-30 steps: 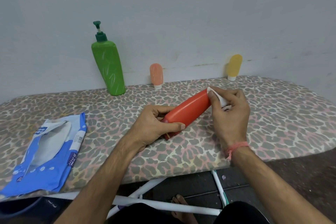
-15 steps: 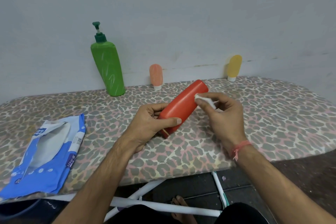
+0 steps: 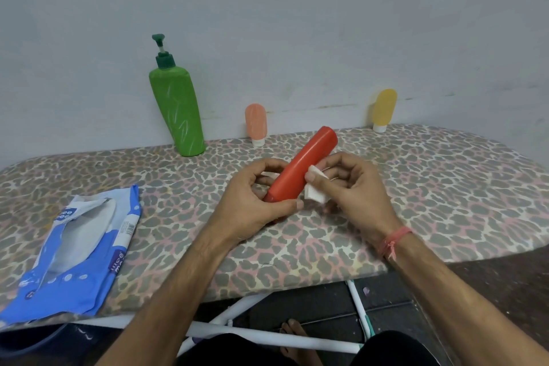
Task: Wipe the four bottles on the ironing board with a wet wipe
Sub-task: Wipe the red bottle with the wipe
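L hand (image 3: 252, 205) clamped on red bottle (image 3: 300, 172), held tilted above ironing board (image 3: 416, 187); R hand (image 3: 353, 187) pinches wet wipe (image 3: 315, 192) against its side. Risk: wet plastic w/ low grip could slip and knock the peach bottle (image 3: 255, 123) behind.

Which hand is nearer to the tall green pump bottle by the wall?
Left. The left hand, gripping the red bottle, sits closer to the tall green pump bottle. The right hand, holding the white wipe, lies farther right.
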